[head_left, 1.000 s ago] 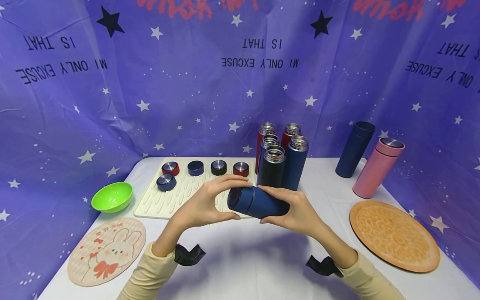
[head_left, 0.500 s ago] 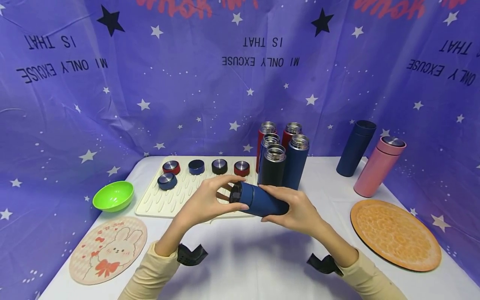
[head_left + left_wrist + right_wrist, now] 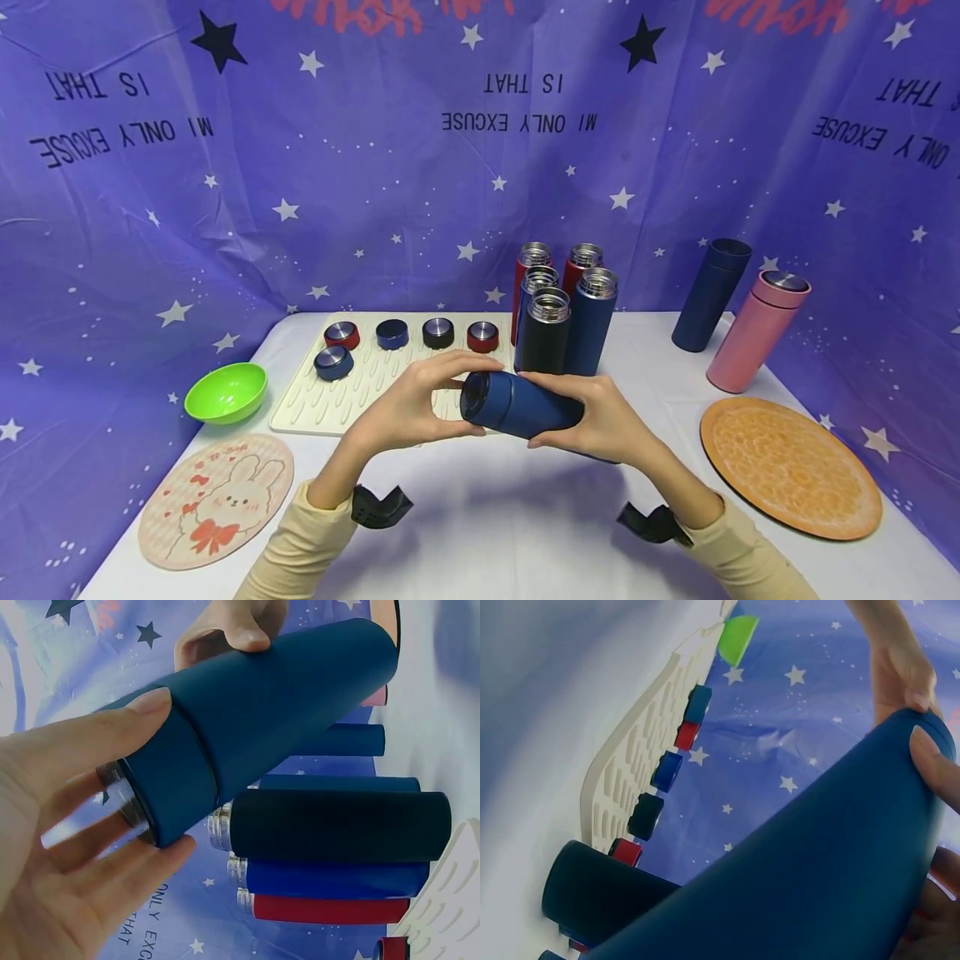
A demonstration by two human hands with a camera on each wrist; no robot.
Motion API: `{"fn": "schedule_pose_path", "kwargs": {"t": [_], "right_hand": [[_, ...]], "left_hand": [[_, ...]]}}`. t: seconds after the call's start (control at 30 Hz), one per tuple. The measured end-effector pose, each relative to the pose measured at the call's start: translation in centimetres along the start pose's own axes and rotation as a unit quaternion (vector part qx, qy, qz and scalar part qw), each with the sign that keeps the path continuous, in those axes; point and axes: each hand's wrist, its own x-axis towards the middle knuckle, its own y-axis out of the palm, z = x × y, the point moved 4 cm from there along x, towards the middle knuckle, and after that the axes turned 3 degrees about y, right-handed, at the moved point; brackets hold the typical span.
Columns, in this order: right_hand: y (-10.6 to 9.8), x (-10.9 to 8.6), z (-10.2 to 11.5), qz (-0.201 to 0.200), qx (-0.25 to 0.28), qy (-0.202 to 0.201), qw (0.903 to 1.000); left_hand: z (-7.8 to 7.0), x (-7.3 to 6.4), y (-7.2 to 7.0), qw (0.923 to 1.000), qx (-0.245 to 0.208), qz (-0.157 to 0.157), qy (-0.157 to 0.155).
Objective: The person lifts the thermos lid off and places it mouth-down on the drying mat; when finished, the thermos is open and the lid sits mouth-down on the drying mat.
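Note:
A dark blue thermos (image 3: 551, 408) is held tilted above the front of the table, its lid end toward the left. My right hand (image 3: 607, 421) grips its body, thumb on the near side and fingers over the far side. At the other end my left hand (image 3: 408, 404) has thumb and fingertips round the blue lid (image 3: 174, 776), which sits on the bottle with a thin seam below it. The left wrist view shows the thumb on one side of the lid and fingertips at its opposite edge.
Several open-mouthed bottles (image 3: 547, 342) stand behind the hands. Several loose lids (image 3: 333, 363) lie on a cream ribbed mat (image 3: 296, 417). A green bowl (image 3: 225, 396) and rabbit placemat (image 3: 217, 500) are left; a pink thermos (image 3: 757, 333), navy thermos (image 3: 711, 296) and orange round mat (image 3: 791, 471) are right.
My left thumb went forward along the lid, then back toward its end, while the fingers shifted round it. The thermos has moved slightly right and its base end has dipped toward me.

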Motion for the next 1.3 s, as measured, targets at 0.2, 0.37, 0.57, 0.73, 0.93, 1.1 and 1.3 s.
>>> {"fn": "schedule_pose_path", "kwargs": {"t": [0.2,0.37,0.57,0.73,0.93,1.1,1.3], "right_hand": [[0.2,0.0,0.6,-0.035,-0.058,-0.034,0.9971],[0.3,-0.1,0.7,-0.044,-0.094,-0.047,0.9935],[-0.1,-0.1,-0.2,0.006,-0.032,0.001,0.9995],[-0.3,-0.2,-0.8,0.045,0.006,0.036,0.9983],[-0.2,-0.1,-0.1,0.009,-0.028,-0.002,0.9996],[0.0,-0.2,0.7,-0.033,-0.094,-0.055,0.9935],[-0.1,-0.2,0.7,-0.024,-0.085,-0.048,0.9949]], "left_hand": [[1.2,-0.3,0.1,0.9943,-0.007,-0.041,-0.098],[1.6,-0.3,0.5,0.9939,0.004,-0.031,-0.105],[1.1,0.0,0.7,0.9999,0.006,0.003,-0.01],[0.7,0.1,0.6,0.9995,0.013,0.009,0.029],[1.2,-0.1,0.5,0.9997,0.006,-0.01,-0.023],[1.7,-0.4,0.4,0.9946,-0.001,-0.04,-0.096],[1.5,-0.2,0.4,0.9984,0.005,-0.019,-0.053]]}}
